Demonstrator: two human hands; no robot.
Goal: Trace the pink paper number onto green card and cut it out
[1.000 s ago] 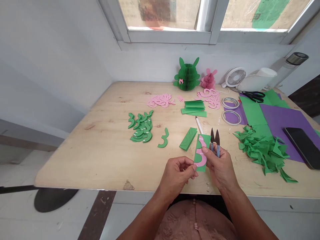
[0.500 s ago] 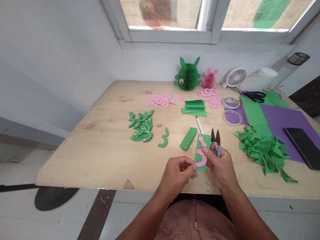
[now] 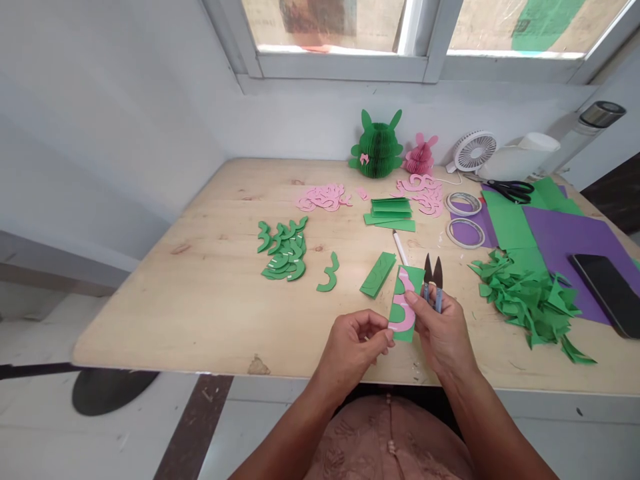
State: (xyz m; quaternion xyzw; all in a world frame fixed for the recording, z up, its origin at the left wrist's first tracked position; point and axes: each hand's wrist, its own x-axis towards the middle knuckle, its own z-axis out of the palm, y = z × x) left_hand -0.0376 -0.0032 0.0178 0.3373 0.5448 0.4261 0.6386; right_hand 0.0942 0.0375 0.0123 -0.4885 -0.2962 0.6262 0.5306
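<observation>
Green rectangular paper (image 3: 399, 313) under a pink wavy paper template (image 3: 407, 319) is pinched at its seven o'clock by the left hand (image 3: 356, 341), at three by the right hand (image 3: 443, 333), where blue-handled metal snips (image 3: 439, 295) are also clasped.

Matt green paper rectangle (image 3: 399, 313), smooth pink paper cutout (image 3: 409, 319), metal-bladed thread snips (image 3: 438, 275), smooth grained wood tabletop (image 3: 210, 307), pleated-paper green bunny (image 3: 379, 145), smooth plastic desk fan (image 3: 475, 151), glossy smartphone screen (image 3: 607, 291), shiny metal bottle lid (image 3: 602, 115)
</observation>
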